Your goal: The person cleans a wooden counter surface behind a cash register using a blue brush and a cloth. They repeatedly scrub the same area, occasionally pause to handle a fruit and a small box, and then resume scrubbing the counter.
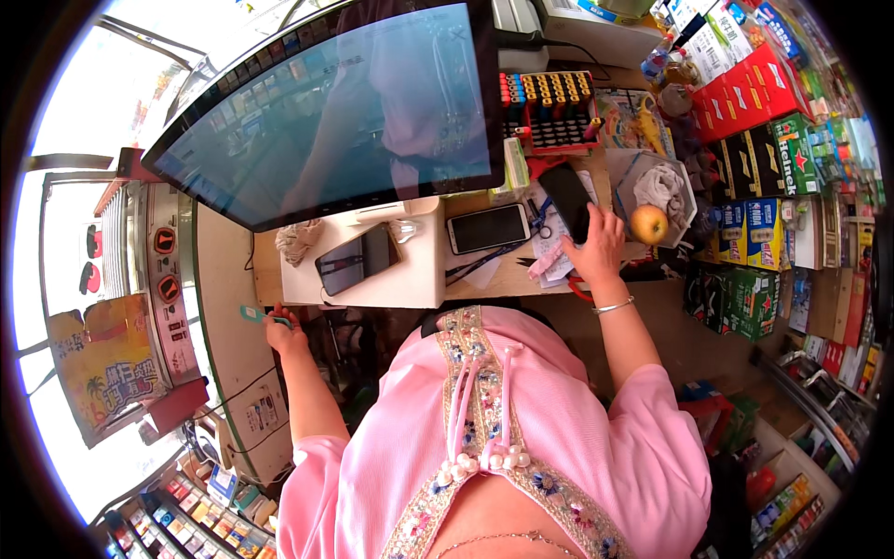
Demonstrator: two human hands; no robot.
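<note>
My left hand [285, 331] is closed around a slim teal plastic object [254, 314], off the left end of the desk; its exact kind is unclear. My right hand [601, 244] grips the lower end of a black smartphone [564, 197] with a dark screen, over papers on the desk. Beside that phone lies a white-framed smartphone [489, 229]. Another smartphone [357, 258] rests on a white box-like surface [419, 286], with a crumpled cloth [299, 242] near it. Red-handled scissors [578, 288] lie just below my right hand, partly hidden.
A large monitor [335, 119] overhangs the desk. Right of it stand a rack of lighters [559, 105] and a clear tray [688, 189] holding an apple [649, 224] and a rag [660, 189]. Stacked drink cartons [751, 164] line the right; cigarette packs [202, 517] fill shelves at lower left.
</note>
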